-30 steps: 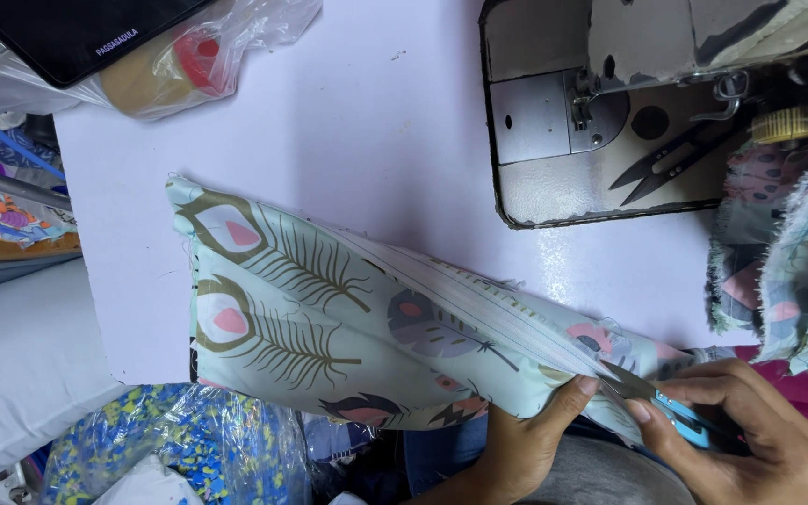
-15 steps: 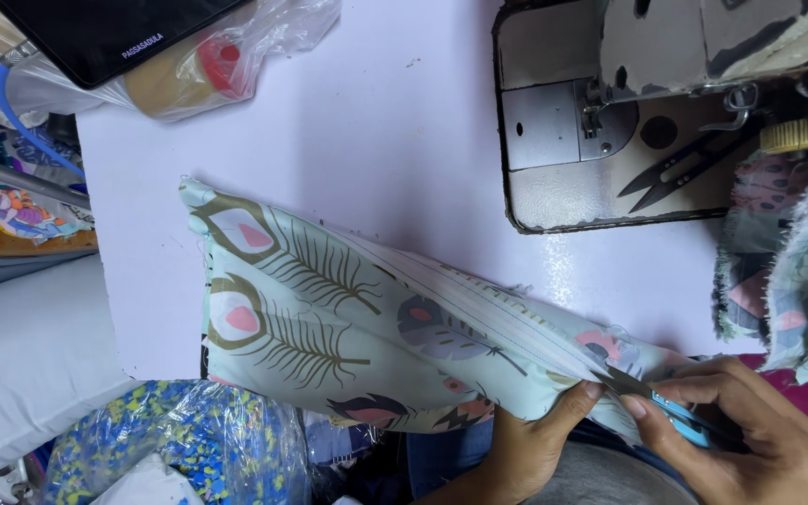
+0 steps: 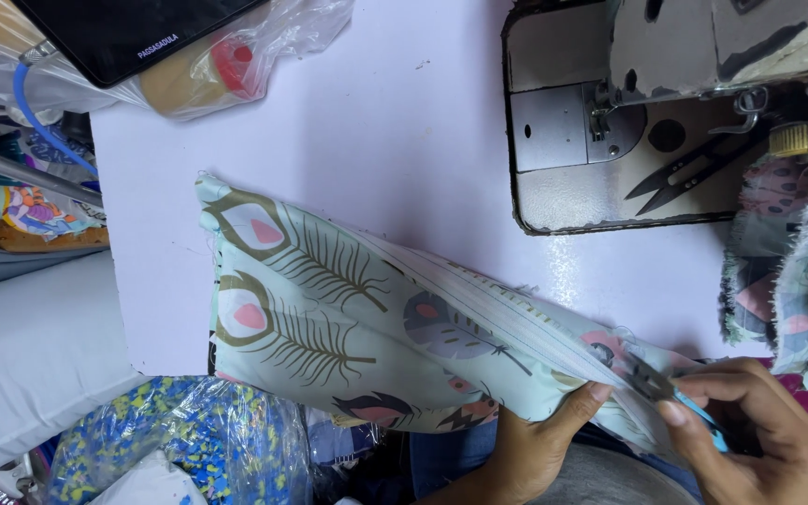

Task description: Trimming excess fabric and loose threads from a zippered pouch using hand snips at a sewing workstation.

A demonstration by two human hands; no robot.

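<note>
A pale mint fabric piece [image 3: 348, 318] printed with feather patterns lies across the lilac table [image 3: 395, 131], with a white zipper running along its length. My left hand [image 3: 535, 444] grips the fabric's near edge at the lower right. My right hand [image 3: 759, 430] pinches small blue-handled scissors [image 3: 670, 393] against the zipper end of the fabric.
A sewing machine base [image 3: 610, 159] with thread snips [image 3: 685, 173] on it sits at the back right. More feather-print fabric [image 3: 797, 271] is heaped at the right edge. Plastic-wrapped items [image 3: 208, 65] and a dark tablet lie at the back left. A bag of speckled blue cloth [image 3: 180, 440] is at the lower left.
The view has drifted slightly, so the fabric sits a little further right in the frame. Both hands stay at the zipper end with the scissors.
</note>
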